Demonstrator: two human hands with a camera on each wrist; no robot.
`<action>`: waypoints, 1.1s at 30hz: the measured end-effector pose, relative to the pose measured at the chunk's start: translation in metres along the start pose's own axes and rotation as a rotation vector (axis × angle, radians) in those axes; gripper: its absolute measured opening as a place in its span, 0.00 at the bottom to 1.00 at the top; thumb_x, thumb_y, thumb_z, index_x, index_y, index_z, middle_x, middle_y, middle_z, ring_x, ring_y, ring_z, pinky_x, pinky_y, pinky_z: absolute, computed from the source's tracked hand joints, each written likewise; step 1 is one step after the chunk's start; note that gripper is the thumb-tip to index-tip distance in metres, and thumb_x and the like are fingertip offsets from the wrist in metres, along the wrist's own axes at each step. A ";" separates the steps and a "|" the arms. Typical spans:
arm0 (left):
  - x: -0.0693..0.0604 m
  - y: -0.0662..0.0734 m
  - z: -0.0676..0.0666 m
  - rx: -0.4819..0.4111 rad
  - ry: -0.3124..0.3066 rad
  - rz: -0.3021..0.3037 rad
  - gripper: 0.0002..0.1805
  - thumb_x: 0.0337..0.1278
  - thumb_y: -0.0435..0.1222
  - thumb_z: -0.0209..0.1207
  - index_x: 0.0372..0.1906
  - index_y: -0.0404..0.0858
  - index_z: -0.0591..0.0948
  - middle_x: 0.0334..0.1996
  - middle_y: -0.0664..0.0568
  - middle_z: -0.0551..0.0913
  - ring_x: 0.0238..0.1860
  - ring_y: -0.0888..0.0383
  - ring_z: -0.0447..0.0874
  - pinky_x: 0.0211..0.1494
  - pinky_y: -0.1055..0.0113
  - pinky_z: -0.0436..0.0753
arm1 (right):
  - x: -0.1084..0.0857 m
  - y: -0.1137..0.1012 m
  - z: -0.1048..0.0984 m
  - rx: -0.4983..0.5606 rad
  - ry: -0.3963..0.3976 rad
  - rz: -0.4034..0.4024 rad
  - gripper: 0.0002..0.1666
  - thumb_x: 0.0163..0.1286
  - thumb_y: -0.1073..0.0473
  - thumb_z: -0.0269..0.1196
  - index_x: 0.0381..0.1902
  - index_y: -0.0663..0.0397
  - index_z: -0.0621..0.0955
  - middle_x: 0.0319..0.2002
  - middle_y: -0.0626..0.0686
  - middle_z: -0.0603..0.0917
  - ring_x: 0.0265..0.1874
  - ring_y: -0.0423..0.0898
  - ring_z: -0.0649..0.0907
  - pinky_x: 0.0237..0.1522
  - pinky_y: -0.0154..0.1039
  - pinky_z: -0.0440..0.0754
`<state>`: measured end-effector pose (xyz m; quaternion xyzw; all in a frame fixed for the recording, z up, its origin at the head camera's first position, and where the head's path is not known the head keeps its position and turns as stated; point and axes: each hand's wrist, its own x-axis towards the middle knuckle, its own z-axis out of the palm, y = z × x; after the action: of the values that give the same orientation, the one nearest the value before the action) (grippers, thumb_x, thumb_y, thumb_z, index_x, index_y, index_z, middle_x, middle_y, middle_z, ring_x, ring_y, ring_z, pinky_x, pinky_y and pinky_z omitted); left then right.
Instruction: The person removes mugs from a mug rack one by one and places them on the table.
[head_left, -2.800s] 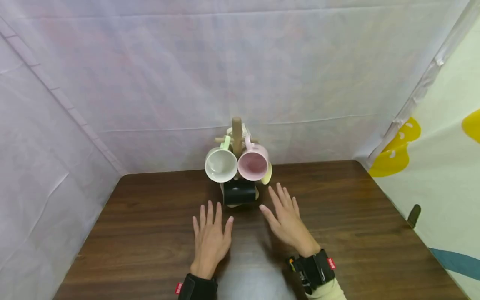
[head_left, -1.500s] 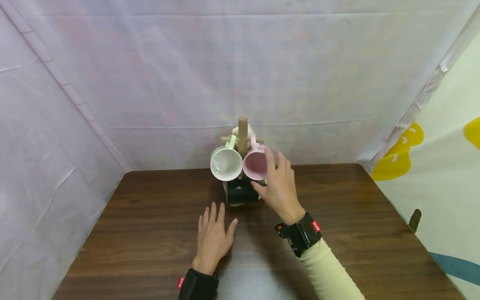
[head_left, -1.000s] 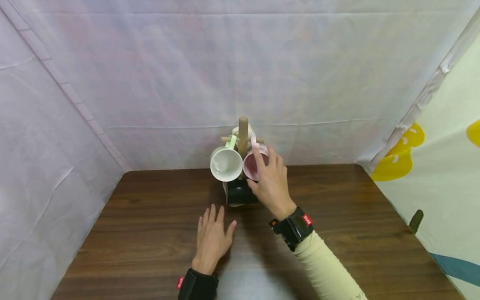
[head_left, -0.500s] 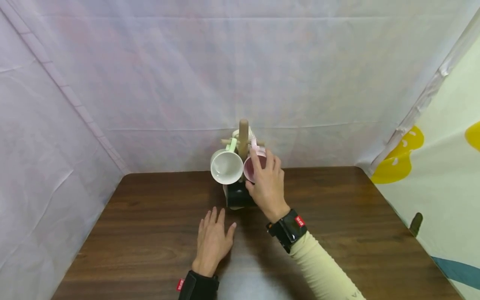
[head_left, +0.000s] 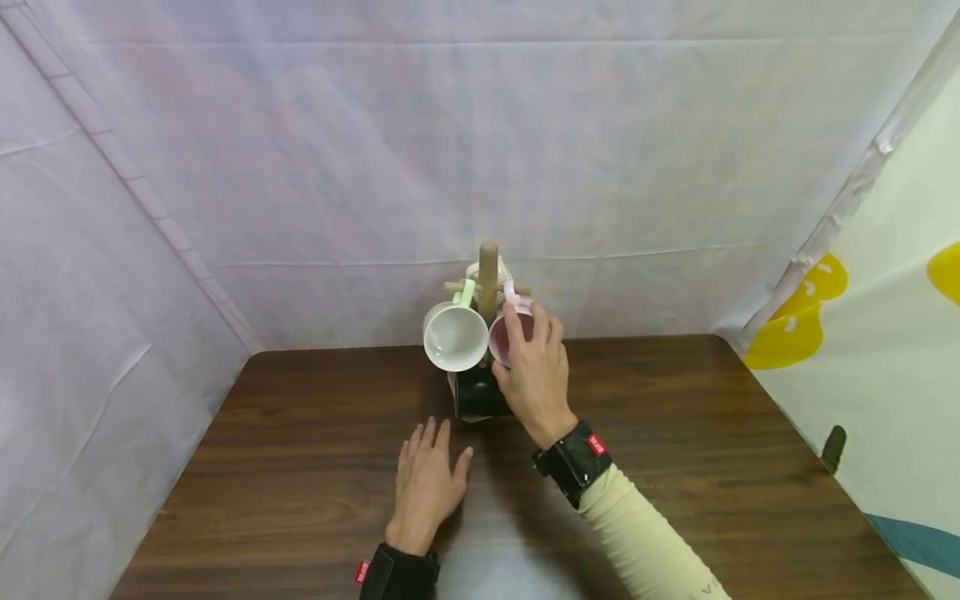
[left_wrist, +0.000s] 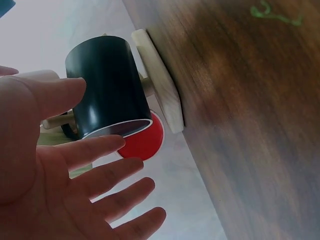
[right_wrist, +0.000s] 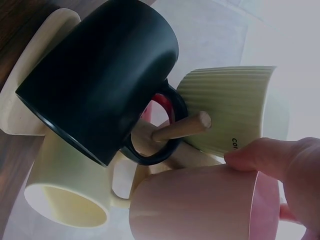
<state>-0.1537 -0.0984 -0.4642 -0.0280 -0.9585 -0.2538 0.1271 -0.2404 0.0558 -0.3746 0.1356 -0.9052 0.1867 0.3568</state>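
On a wooden mug tree [head_left: 488,271], a pink mug [right_wrist: 200,205] hangs by its handle on the upper right. My right hand [head_left: 536,375] holds it at the mouth, index finger across the opening and thumb [right_wrist: 260,157] at the rim; the other fingertips are partly hidden. To its left hangs a light green ribbed mug [right_wrist: 225,105], white inside [head_left: 455,337]. A black mug [left_wrist: 107,85] hangs lower at the front. My left hand [head_left: 427,487] stays in front of the rack with fingers spread, holding nothing; the black mug is nearest to it.
A cream-yellow mug [right_wrist: 70,185] hangs low on the rack, and a mug with a red inside [left_wrist: 145,140] shows behind the black one. The rack's wooden base [left_wrist: 160,82] stands on the dark wood table [head_left: 315,467], close to the white cloth wall [head_left: 337,167].
My right hand has moved forward and left from beside the rack onto the pink mug, its fingers closing at the mouth. The left hand has barely moved. The mugs still hang in place.
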 end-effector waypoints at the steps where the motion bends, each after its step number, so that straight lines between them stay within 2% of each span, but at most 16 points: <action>1: 0.000 0.000 0.000 0.001 -0.001 0.000 0.30 0.65 0.44 0.61 0.64 0.29 0.73 0.66 0.30 0.70 0.68 0.34 0.66 0.68 0.38 0.64 | 0.000 0.000 0.000 0.001 0.001 0.000 0.54 0.45 0.58 0.80 0.70 0.48 0.68 0.64 0.65 0.66 0.57 0.64 0.70 0.45 0.58 0.81; 6: 0.001 -0.001 -0.001 -0.008 -0.002 -0.001 0.28 0.65 0.43 0.61 0.64 0.29 0.74 0.65 0.30 0.71 0.66 0.34 0.68 0.67 0.39 0.66 | 0.002 0.000 -0.002 0.009 -0.004 0.001 0.51 0.46 0.58 0.79 0.68 0.49 0.69 0.63 0.65 0.68 0.57 0.64 0.70 0.46 0.59 0.80; 12: 0.001 -0.005 0.001 0.000 0.038 0.025 0.24 0.64 0.40 0.62 0.58 0.28 0.78 0.62 0.29 0.74 0.62 0.33 0.73 0.63 0.40 0.71 | 0.005 0.001 -0.003 0.015 0.016 -0.012 0.48 0.46 0.58 0.77 0.67 0.50 0.71 0.61 0.65 0.70 0.55 0.63 0.72 0.44 0.58 0.81; 19: -0.001 -0.004 -0.005 0.008 -0.006 0.002 0.22 0.65 0.38 0.60 0.58 0.28 0.79 0.62 0.30 0.75 0.62 0.35 0.73 0.64 0.43 0.71 | 0.008 -0.001 -0.006 0.040 0.009 0.001 0.48 0.45 0.59 0.77 0.66 0.49 0.71 0.60 0.64 0.70 0.55 0.63 0.72 0.39 0.57 0.83; 33: 0.000 -0.003 -0.005 0.007 0.005 0.006 0.20 0.65 0.37 0.60 0.56 0.27 0.80 0.61 0.29 0.75 0.61 0.35 0.74 0.61 0.43 0.74 | 0.013 -0.001 -0.014 0.101 -0.005 0.049 0.48 0.46 0.59 0.77 0.66 0.51 0.71 0.59 0.65 0.70 0.56 0.63 0.72 0.37 0.59 0.84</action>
<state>-0.1533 -0.1037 -0.4615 -0.0296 -0.9589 -0.2503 0.1304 -0.2410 0.0602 -0.3554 0.1317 -0.8987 0.2404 0.3424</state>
